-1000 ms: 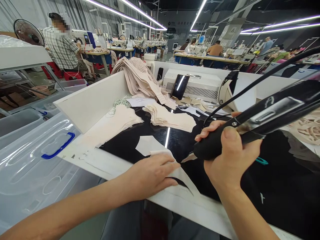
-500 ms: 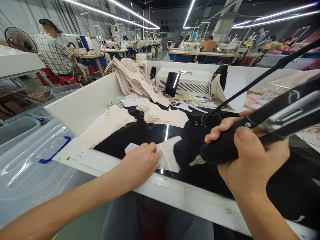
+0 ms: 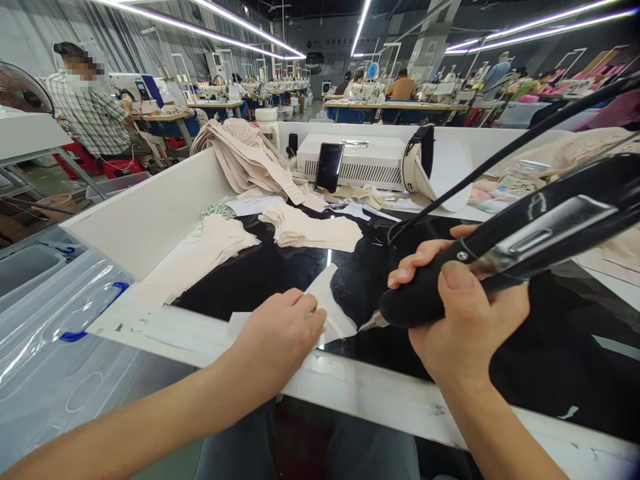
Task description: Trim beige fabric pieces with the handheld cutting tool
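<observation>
Pressing fabric (image 3: 334, 299), left hand (image 3: 280, 333) flat | right hand (image 3: 465, 327) clasping tool (image 3: 525, 237) | black worktop (image 3: 275, 270), sewing benches (image 3: 400, 110)

The workbench (image 3: 270, 273) has a glossy black top and a white front edge (a ceiling light mirrors in it). A white fabric piece (image 3: 331, 301) lies near that edge, with a stack of beige cut pieces (image 3: 310, 230) farther back. At the rear sit a beige fabric heap (image 3: 245, 157) and a white machine (image 3: 370, 160).
</observation>
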Available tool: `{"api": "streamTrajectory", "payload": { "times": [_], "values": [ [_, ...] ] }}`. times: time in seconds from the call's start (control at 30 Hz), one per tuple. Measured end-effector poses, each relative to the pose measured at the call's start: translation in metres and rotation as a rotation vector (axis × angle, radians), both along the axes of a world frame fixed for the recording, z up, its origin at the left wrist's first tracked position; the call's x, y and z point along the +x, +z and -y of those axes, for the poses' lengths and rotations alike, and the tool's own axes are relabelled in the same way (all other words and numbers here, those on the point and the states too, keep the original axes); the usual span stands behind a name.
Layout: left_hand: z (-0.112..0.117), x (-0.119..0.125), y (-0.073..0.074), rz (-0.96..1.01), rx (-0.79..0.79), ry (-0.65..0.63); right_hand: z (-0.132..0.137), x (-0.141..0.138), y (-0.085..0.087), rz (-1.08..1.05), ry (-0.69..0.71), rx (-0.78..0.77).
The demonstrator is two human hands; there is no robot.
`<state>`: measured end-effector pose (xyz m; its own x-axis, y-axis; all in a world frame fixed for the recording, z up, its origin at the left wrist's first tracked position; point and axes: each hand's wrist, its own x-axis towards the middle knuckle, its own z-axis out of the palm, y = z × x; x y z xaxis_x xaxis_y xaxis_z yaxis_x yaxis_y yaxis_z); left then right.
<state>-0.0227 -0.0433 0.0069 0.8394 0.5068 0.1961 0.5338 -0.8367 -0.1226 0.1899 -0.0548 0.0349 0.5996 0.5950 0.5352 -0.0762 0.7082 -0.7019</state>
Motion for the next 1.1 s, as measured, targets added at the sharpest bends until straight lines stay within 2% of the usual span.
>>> {"api": "streamTrajectory", "payload": {
  "times": [0.2, 0.33, 0.53, 0.9, 1.1],
  "values": [
    [-0.005, 0.022, -0.016, 0.153, -0.056, -0.343, 0.002, -0.002, -0.007, -0.001, 0.027, -0.012],
    [-0.015, 0.032, -0.029, 0.157, -0.033, -0.450, 0.002, -0.001, -0.010, 0.012, 0.023, -0.021],
    [-0.024, 0.026, -0.036, 0.188, -0.099, -0.372, 0.002, -0.002, -0.010, 0.005, 0.025, -0.009],
    [-0.022, 0.014, -0.030, 0.231, -0.162, -0.277, 0.004, -0.004, -0.007, -0.003, 0.001, -0.031],
    [-0.021, 0.010, -0.033, 0.227, -0.191, -0.253, 0.005, -0.005, -0.003, 0.003, -0.017, -0.067]
  ]
}}
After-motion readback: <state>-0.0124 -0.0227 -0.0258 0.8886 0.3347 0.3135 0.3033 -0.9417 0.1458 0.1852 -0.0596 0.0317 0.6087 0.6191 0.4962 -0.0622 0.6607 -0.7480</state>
